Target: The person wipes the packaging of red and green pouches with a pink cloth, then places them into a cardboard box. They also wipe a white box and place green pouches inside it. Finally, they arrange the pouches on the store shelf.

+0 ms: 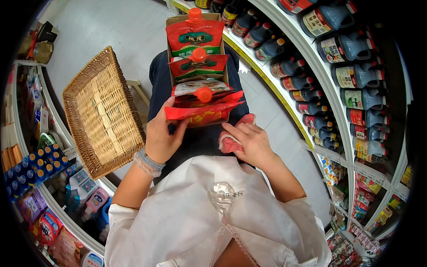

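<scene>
On my lap rests an open cardboard box (169, 60) with several red sauce pouches with red screw caps standing in it. My left hand (166, 133) grips the left edge of the nearest red pouch (208, 115), thumb in front and fingers behind. My right hand (248, 140) holds a folded red cloth with a white edge (230, 143), its index fingertip at the lower right corner of that pouch. Farther back, a red pouch with a green band (195, 36) leans at the box's far end. Some pouches behind the nearest one are partly hidden.
A wicker basket (103, 113) stands tilted at my left, by a wooden leg (138, 91). To the right, curved-looking white shelves (308, 50) carry bottles of dark sauce (353, 78). Shelves at the left hold detergent bottles (96, 200) and bagged goods (48, 227).
</scene>
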